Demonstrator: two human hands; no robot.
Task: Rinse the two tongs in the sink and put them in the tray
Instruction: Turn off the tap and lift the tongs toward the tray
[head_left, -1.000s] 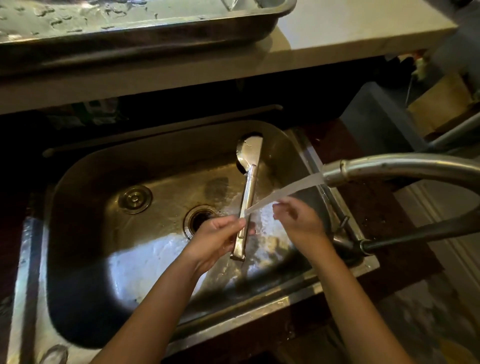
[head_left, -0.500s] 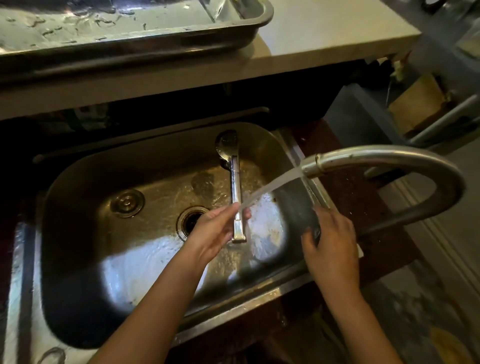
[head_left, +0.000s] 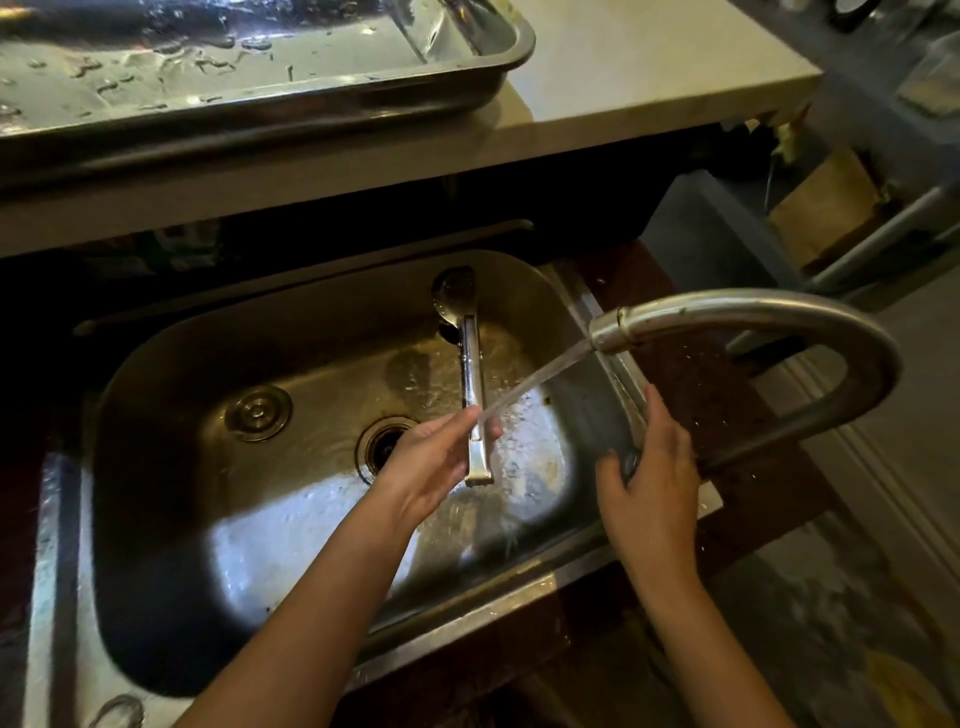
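My left hand grips a pair of steel tongs near their hinge end and holds them over the steel sink. The spoon-shaped tips point away from me. Water runs from the curved faucet onto the tongs' handle by my fingers. My right hand rests at the sink's right rim, fingers closed around the dark faucet lever. A wet metal tray stands on the white counter above the sink. A second pair of tongs is not visible.
The sink has a drain hole in the middle and a round stopper to its left. The white counter overhangs the sink's far side. Cardboard and metal bars stand at the right.
My right hand left the water stream and moved right to the faucet lever at the sink rim. The tongs have turned so their tips show dark.
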